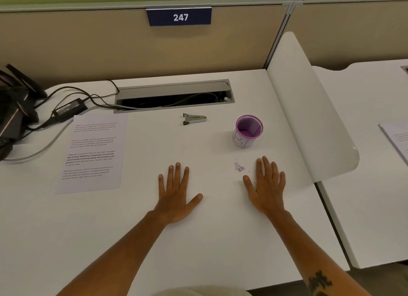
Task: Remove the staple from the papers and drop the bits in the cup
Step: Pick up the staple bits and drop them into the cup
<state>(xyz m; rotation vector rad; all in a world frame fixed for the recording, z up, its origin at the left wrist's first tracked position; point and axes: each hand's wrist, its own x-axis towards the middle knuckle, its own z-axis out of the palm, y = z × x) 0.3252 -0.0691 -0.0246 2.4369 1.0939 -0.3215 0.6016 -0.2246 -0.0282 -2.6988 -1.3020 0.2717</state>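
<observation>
The printed papers (pixel 91 153) lie flat at the left of the white desk (pixel 198 240). A metal staple remover (pixel 194 119) rests further back, near the middle. A purple mesh cup (pixel 248 131) stands upright to its right. A small pile of staple bits (pixel 239 167) lies on the desk in front of the cup. My left hand (pixel 176 194) lies flat on the desk with fingers spread, holding nothing. My right hand (pixel 267 185) lies flat too, just right of the bits and not touching them.
An open cable tray (pixel 174 96) is set in the desk at the back. A black power adapter (pixel 69 109), cables and a dark device (pixel 15 110) crowd the far left. A white curved divider (pixel 309 110) borders the right side; more papers (pixel 397 141) lie beyond it.
</observation>
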